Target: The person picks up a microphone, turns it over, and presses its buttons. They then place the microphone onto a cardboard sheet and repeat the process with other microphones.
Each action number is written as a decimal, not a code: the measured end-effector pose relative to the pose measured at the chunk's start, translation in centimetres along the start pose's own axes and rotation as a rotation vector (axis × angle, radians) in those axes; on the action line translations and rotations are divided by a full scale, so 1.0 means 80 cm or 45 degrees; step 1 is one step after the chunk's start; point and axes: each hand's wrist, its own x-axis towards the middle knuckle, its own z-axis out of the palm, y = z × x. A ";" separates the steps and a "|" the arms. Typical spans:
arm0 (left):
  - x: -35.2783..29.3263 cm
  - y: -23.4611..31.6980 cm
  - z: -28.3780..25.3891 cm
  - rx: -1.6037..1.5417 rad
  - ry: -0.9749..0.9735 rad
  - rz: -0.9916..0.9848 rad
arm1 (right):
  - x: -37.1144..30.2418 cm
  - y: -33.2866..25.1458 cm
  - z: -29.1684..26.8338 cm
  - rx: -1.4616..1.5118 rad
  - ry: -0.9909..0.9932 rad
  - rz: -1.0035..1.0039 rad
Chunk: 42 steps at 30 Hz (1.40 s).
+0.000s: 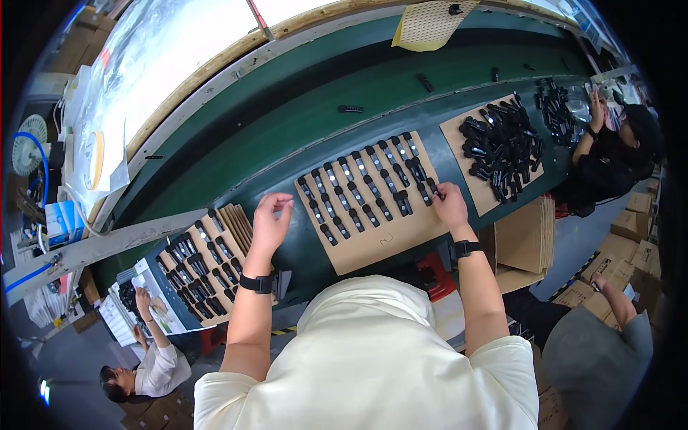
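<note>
Black devices [355,192] lay in spaced rows on the cardboard sheet [387,244], presumably to keep each apart, while my right hand [451,206] seemed to pinch one at the sheet's right edge and my left hand [271,223] hung empty, loosely curled, beyond its left edge.

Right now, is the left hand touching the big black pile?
Apart. The head view shows the left hand with the whole middle cardboard between it and the pile.

Three laden boards [358,251] (three co-workers [163,369])
</note>
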 end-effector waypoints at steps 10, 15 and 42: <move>0.064 -0.005 -0.001 -0.044 -0.018 0.035 | 0.021 -0.026 -0.041 -0.019 -0.072 0.038; 0.150 -0.001 -0.012 0.180 -0.111 0.223 | 0.101 -0.051 -0.068 0.001 0.074 -0.172; 0.241 -0.064 0.031 0.163 -0.484 -0.055 | 0.330 -0.088 0.007 1.013 -0.635 0.148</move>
